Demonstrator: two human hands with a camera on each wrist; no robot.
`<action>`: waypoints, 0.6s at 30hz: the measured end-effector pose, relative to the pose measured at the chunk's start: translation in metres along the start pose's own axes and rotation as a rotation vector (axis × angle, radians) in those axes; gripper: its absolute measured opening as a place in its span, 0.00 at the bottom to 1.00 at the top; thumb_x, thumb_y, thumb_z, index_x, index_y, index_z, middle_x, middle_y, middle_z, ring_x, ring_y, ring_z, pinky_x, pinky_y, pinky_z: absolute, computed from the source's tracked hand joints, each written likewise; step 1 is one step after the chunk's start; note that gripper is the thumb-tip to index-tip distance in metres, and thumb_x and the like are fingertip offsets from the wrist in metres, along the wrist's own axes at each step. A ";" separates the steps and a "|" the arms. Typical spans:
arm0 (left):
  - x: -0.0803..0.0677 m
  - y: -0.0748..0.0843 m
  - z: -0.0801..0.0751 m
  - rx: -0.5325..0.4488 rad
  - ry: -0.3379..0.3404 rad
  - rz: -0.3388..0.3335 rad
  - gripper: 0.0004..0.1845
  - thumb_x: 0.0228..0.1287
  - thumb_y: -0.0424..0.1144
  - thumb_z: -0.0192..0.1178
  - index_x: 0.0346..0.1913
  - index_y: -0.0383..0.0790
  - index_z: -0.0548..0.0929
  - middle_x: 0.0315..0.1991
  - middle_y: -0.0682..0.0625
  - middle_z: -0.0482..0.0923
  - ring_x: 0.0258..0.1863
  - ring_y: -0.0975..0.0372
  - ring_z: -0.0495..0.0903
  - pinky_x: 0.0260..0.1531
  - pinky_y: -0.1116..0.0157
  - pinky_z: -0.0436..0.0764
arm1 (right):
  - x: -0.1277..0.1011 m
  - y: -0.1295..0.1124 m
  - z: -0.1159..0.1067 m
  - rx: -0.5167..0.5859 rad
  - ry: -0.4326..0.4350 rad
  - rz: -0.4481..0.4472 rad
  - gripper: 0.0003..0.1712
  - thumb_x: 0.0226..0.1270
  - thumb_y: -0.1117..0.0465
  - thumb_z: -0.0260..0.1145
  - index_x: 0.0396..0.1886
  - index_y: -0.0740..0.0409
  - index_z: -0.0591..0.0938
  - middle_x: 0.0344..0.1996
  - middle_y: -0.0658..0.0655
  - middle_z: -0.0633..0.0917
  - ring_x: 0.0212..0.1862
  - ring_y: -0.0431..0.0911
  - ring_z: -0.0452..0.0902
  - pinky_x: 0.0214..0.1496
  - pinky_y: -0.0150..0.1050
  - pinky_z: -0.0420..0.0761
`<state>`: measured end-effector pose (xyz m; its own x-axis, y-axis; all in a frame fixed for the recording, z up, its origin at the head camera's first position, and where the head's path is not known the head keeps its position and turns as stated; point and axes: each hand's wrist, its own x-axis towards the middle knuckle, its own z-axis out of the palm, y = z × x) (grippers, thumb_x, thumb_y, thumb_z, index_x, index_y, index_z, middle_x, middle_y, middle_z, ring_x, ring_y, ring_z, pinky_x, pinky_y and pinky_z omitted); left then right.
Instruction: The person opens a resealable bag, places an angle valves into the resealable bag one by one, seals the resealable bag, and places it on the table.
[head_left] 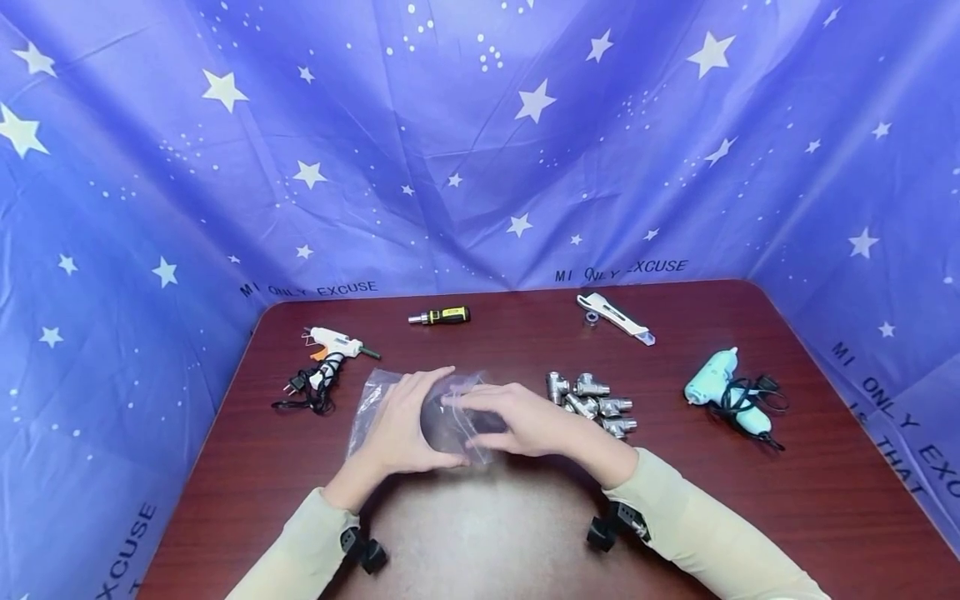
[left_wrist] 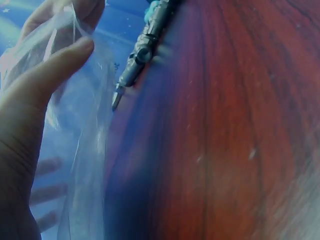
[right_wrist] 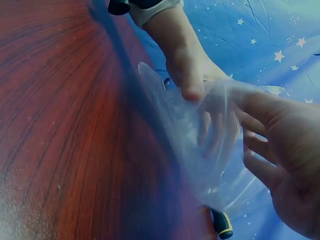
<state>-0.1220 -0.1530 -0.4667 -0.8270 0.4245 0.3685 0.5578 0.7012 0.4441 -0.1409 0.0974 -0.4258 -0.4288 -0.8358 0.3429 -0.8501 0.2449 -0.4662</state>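
Note:
A clear plastic bag [head_left: 367, 404] is held up between both hands over the middle of the table. My left hand [head_left: 401, 425] grips it from the left, the thumb on the near side and the other fingers seen through the film in the left wrist view. From the right, my right hand [head_left: 525, 417] holds the bag's edge, with fingertips at its rim; the film partly blurs their exact hold. Just right of that hand lie several shiny metal tee fittings [head_left: 591, 385] in a small pile. No contents can be made out in the bag [right_wrist: 192, 145].
On the dark red table [head_left: 750, 517], a white glue gun [head_left: 333, 343] with bundled cord lies left and a light-blue glue gun [head_left: 712, 379] right. A yellow-black screwdriver [head_left: 450, 315] and a white utility knife [head_left: 615, 318] beside a small ring [head_left: 592, 317] lie at the back.

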 end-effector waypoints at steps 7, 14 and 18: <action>0.001 0.012 0.004 0.037 0.042 0.021 0.65 0.25 0.71 0.84 0.75 0.51 0.74 0.61 0.54 0.82 0.59 0.58 0.81 0.61 0.48 0.81 | 0.004 0.005 0.007 -0.024 -0.056 0.018 0.24 0.72 0.53 0.73 0.65 0.54 0.86 0.67 0.57 0.86 0.69 0.50 0.82 0.72 0.43 0.81; -0.001 0.012 0.006 0.019 0.034 -0.009 0.69 0.21 0.68 0.84 0.77 0.50 0.72 0.62 0.53 0.81 0.58 0.57 0.81 0.50 0.52 0.82 | 0.002 0.007 0.009 0.026 -0.084 0.072 0.44 0.65 0.45 0.78 0.77 0.53 0.75 0.78 0.63 0.73 0.79 0.57 0.70 0.80 0.53 0.72; -0.004 0.010 0.007 0.009 0.001 -0.038 0.67 0.25 0.67 0.85 0.77 0.49 0.72 0.63 0.52 0.82 0.61 0.56 0.81 0.51 0.51 0.82 | 0.001 0.007 0.006 0.028 -0.085 0.041 0.43 0.68 0.47 0.76 0.79 0.55 0.73 0.77 0.59 0.75 0.78 0.54 0.72 0.79 0.50 0.73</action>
<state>-0.1136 -0.1436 -0.4699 -0.8477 0.3968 0.3521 0.5251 0.7220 0.4505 -0.1455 0.0959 -0.4334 -0.4349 -0.8641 0.2532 -0.8229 0.2672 -0.5015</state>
